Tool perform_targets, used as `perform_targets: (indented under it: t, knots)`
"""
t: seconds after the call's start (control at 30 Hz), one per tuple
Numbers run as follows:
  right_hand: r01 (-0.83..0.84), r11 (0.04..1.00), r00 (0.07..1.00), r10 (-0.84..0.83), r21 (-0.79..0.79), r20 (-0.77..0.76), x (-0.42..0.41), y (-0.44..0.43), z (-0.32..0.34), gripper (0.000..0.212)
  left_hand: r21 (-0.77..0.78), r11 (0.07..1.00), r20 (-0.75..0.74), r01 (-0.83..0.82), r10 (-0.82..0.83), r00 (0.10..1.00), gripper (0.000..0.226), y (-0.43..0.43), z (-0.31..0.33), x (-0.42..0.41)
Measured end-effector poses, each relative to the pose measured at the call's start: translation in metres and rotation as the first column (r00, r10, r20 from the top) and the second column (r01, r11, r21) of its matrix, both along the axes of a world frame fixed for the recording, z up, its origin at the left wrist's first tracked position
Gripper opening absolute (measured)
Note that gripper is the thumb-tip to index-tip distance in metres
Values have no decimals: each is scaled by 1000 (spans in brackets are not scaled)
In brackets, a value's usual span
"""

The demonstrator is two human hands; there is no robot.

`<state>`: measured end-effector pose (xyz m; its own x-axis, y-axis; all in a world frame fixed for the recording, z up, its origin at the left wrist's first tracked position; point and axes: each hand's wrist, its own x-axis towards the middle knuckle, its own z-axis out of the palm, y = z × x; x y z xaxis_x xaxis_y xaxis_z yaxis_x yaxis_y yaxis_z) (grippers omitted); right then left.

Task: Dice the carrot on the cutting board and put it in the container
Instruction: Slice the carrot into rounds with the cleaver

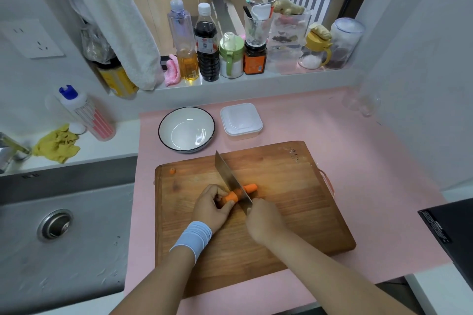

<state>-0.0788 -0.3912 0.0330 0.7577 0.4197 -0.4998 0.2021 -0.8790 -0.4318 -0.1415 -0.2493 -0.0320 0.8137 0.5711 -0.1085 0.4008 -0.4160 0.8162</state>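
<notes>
Kitchen tabletop (371, 161), early dicing stage. Left hand (211, 203) curled round thick end of carrot (249, 188), mid cutting board (294, 212). Right hand (265, 220) gripping knife (230, 176), blade crosswise on carrot. Cut-off stub (173, 171) at board's far left corner. Likely next: press blade through, then cut strips, then cubes. Container (242, 119) open just beyond board, right of bowl (186, 129). Bottle labels and board stamp unreadable.

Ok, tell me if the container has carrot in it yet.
Empty. The container shows only white inside, no orange; the carrot lies on the board, gripped by the left hand, with the knife across it.
</notes>
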Motion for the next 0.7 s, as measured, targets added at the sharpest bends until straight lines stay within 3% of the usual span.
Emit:
perform_targets:
  t: [0.17,0.33,0.43,0.7]
  knots:
    - [-7,999,1000,8,43,-10,0,-5,1,21,124,987,-105,98,-85,991,26,4,11,1]
    - [9,997,1000,-9,72,-4,4,-8,5,25,12,1000,-33,14,-13,999,26,11,10,-9]
    - [-8,998,1000,6,70,21,1,-6,6,26,27,999,1,27,-27,1000,24,10,11,-16]
    - [-105,994,993,104,17,57,-4,1,4,29,271,962,35,22,-33,999,28,22,-6,-41]
